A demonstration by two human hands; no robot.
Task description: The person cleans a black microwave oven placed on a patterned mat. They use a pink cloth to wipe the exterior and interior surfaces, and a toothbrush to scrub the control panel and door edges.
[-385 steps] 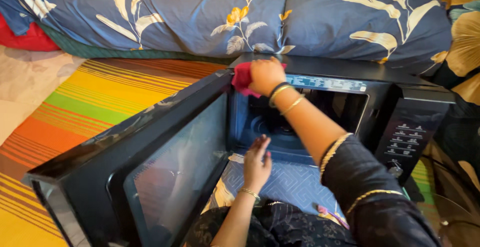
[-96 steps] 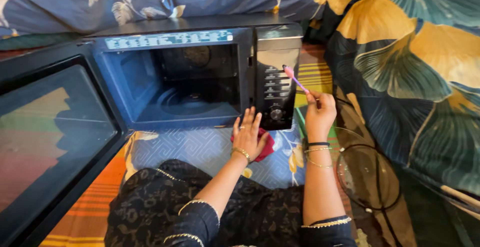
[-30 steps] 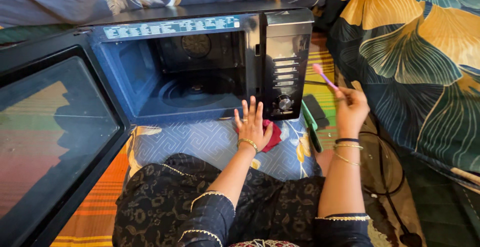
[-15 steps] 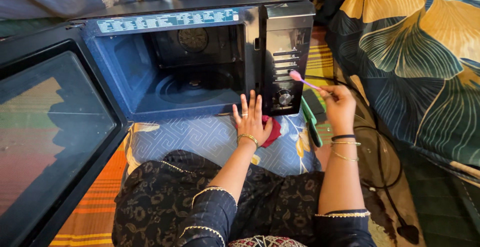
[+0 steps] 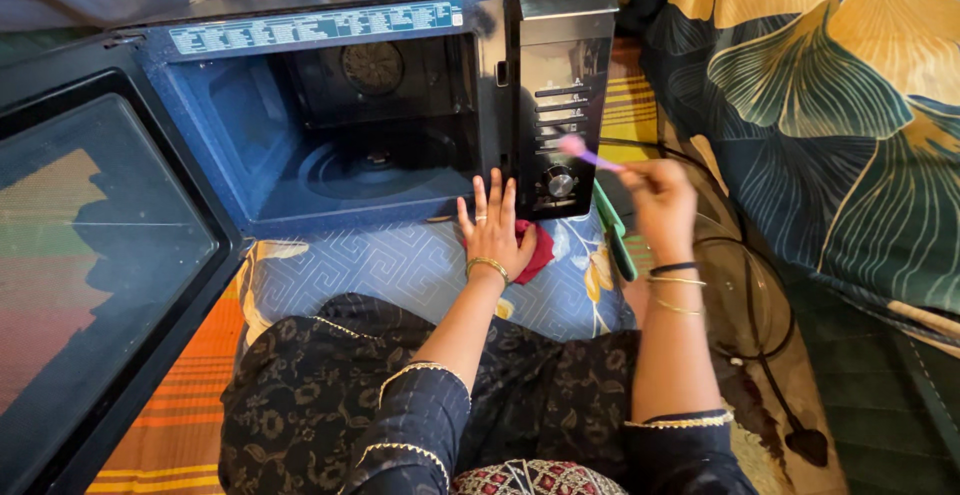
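Observation:
A black microwave oven (image 5: 400, 25) stands in front of me with its door (image 5: 95, 255) swung wide to the left and its cavity bare. My right hand (image 5: 658, 205) grips a small pink-tipped brush (image 5: 588, 155), whose tip is at the control panel (image 5: 560, 105) just above the round knob. My left hand (image 5: 495, 230) lies flat with fingers spread on a red cloth (image 5: 532, 250), right below the oven's front edge.
A blue patterned cushion (image 5: 400, 270) lies under the oven's front and my hands. A round glass plate (image 5: 745, 295) and a black cable (image 5: 775, 395) lie on the floor to the right. A leaf-print blanket (image 5: 830, 105) fills the right side. A green object (image 5: 612, 230) lies beside the oven.
My right hand has brought the brush leftward from beside the oven up to the control panel. My left hand has stayed on the red cloth. The view has shifted slightly.

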